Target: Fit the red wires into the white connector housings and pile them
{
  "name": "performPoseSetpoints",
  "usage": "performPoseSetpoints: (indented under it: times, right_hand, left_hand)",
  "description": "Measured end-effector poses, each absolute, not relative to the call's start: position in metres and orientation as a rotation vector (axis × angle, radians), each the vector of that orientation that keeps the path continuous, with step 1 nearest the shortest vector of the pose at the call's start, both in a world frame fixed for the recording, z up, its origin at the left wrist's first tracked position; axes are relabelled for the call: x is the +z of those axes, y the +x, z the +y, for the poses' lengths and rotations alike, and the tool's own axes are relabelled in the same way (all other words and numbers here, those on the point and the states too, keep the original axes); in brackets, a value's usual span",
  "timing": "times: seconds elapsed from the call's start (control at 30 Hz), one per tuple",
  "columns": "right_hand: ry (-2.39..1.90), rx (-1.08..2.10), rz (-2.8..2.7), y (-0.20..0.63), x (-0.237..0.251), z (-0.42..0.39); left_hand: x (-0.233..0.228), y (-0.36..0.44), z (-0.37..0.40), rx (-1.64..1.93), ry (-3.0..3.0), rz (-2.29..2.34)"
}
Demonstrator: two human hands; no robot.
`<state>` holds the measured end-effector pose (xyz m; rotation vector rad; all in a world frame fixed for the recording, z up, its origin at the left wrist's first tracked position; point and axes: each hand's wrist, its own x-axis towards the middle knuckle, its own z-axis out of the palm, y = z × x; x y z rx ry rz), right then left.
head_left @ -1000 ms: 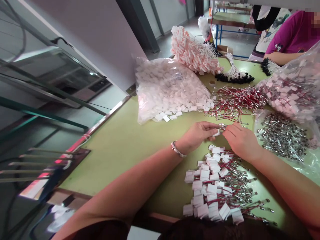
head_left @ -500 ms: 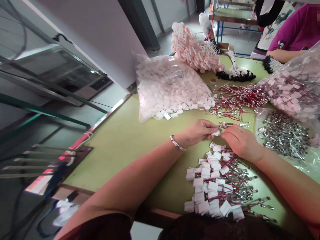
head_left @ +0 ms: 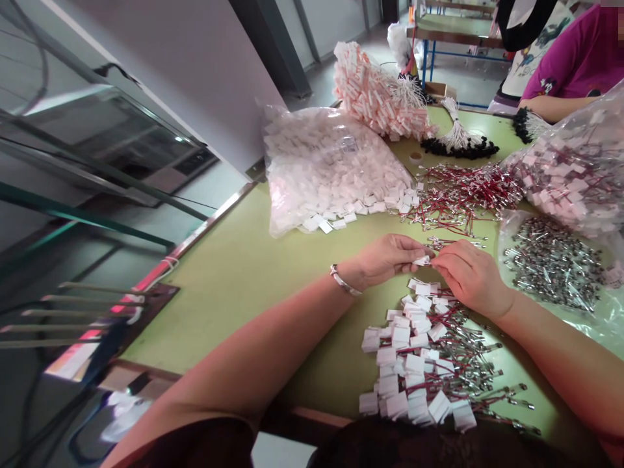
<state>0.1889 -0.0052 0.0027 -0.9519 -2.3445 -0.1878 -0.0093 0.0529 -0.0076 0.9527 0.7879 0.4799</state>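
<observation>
My left hand (head_left: 390, 259) pinches a small white plastic connector housing (head_left: 421, 260) between thumb and fingers. My right hand (head_left: 472, 278) is closed in a pinch at the housing's right end; whatever sits between those fingertips is too small and hidden to make out. Just beyond the fingertips lie a few wires with metal ends (head_left: 468, 243). Below both hands spreads a pile of white housings (head_left: 414, 364) fitted with red wires, whose metal-tipped ends (head_left: 480, 354) point right.
A clear bag of white housings (head_left: 336, 162) lies open at the back left. Loose red wires (head_left: 468, 188) are heaped beyond my hands. On the right are a bag of metal parts (head_left: 556, 263) and a bag of wired housings (head_left: 570, 169). Across the green table (head_left: 219, 292) sits a person (head_left: 575, 65).
Both hands stay nearly in place, still together at the white housing. The housing appears slightly turned, and the right hand has shifted a touch. The piles are unchanged.
</observation>
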Motion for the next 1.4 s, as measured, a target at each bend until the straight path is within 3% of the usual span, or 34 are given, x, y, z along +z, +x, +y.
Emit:
performPoseSetpoints:
  times: [0.37, 0.97, 1.2, 1.27, 1.33, 1.4]
  right_hand:
    - [-1.135, -0.511, -2.432, 0.175, 0.002, -0.008]
    - [-1.629, -0.049, -2.675, 0.171, 0.01, -0.011]
    - [-1.534, 0.151, -2.525, 0.177, 0.005, -0.011]
    - [-1.464, 0.252, -2.488, 0.18, 0.006, -0.012]
    - [-1.387, 0.328, -2.5, 0.181, 0.009, -0.016]
    - [-1.258, 0.39, -2.581, 0.179, 0.013, -0.022]
  left_hand:
    - [0.0, 0.003, 0.046, 0.648, 1.209, 0.929]
    - [-0.007, 0.011, 0.037, 0.617, 1.288, 1.078]
    - [0.006, 0.005, 0.042, 0.527, 1.569, 1.076]
    - [0.018, -0.011, 0.052, 0.548, 1.871, 1.23]
    - [0.025, -0.034, 0.066, 0.528, 2.157, 1.686]
    - [0.025, -0.06, 0.079, 0.219, 2.237, 2.065]
